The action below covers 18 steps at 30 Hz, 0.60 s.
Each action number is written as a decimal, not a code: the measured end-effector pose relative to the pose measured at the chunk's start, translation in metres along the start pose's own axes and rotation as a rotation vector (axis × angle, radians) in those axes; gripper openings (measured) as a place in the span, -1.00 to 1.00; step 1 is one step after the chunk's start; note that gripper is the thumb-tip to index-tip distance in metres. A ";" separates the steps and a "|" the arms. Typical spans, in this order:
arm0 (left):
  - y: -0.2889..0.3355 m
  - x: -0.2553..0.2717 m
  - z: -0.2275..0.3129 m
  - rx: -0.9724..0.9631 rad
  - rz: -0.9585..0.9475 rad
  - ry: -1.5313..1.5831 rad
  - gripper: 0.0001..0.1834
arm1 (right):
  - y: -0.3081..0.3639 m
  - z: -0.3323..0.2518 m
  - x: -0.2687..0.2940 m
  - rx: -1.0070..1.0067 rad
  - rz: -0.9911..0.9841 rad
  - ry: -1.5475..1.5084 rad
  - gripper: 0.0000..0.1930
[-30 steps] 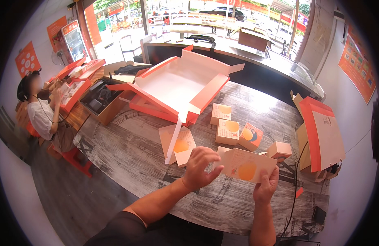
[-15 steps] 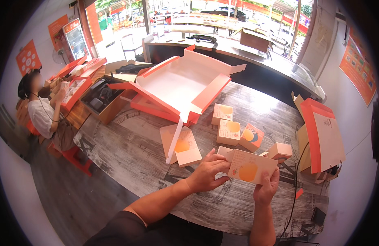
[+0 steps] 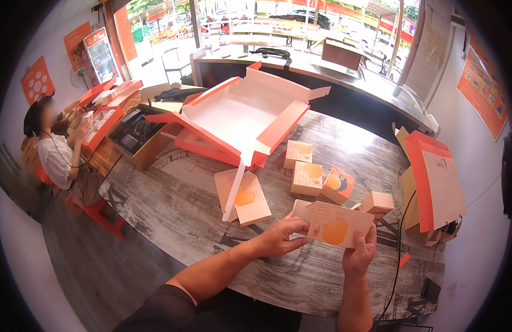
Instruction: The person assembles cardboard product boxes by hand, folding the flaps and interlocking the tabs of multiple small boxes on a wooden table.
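Note:
A partly folded small cardboard box (image 3: 334,226), cream with an orange round print, is held up over the near side of the table. My right hand (image 3: 360,253) grips its right end, the thumb lying on the printed face. At the other end my left hand (image 3: 278,238) is closed on the side flap, with its fingertips partly hidden behind the card. Just beyond stand finished small boxes: a cream one (image 3: 308,178), another cream one (image 3: 298,153), an orange-and-blue one (image 3: 338,183) and one on its side (image 3: 376,204). A flattened, half-folded box (image 3: 246,198) lies to the left.
A large open red-and-white carton (image 3: 234,113) takes up the table's far left part. A red lidded carton (image 3: 436,185) stands at the right edge, with a black cable (image 3: 400,243) near it. Far left, another person (image 3: 59,149) sits by red trays (image 3: 104,124).
My left fingers have drawn down and in at the side flap, so more of the flap shows. My right hand keeps its grip, and the box has barely moved.

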<state>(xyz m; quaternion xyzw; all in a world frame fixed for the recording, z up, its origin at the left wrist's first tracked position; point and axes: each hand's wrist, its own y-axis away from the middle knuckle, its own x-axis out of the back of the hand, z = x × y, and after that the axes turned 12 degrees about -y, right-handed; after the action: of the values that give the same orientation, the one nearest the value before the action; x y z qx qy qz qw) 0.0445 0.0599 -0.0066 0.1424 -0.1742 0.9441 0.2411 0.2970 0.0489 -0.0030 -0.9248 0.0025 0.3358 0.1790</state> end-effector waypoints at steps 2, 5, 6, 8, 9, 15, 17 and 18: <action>0.002 -0.003 0.002 0.027 -0.009 0.065 -0.59 | 0.000 -0.001 0.000 -0.017 -0.005 -0.015 -0.67; 0.003 -0.006 0.002 -0.034 0.017 -0.058 -0.55 | 0.001 -0.005 -0.002 -0.043 -0.017 -0.032 -0.66; 0.003 -0.007 0.000 -0.048 0.026 -0.084 -0.55 | 0.000 -0.005 -0.005 -0.050 -0.023 -0.034 -0.65; 0.001 -0.009 -0.002 -0.080 0.063 -0.070 -0.55 | 0.000 -0.005 -0.005 -0.054 -0.023 -0.028 -0.65; 0.000 -0.010 -0.004 -0.097 0.092 -0.032 -0.56 | 0.001 -0.004 -0.005 -0.052 -0.019 -0.023 -0.65; -0.003 -0.005 0.004 -0.172 0.318 -0.332 -0.62 | 0.003 0.004 0.016 -0.003 0.006 0.025 -0.64; -0.004 0.001 0.008 -0.182 0.380 -0.430 -0.63 | 0.002 0.004 0.013 0.019 0.010 0.053 -0.62; -0.004 0.002 0.008 -0.188 0.405 -0.435 -0.63 | 0.002 0.003 0.009 0.026 0.007 0.069 -0.60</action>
<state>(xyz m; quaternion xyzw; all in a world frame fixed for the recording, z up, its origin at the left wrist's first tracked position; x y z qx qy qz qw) 0.0463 0.0612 0.0027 0.2807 -0.3330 0.9000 0.0173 0.3015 0.0492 -0.0115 -0.9334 0.0163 0.3040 0.1898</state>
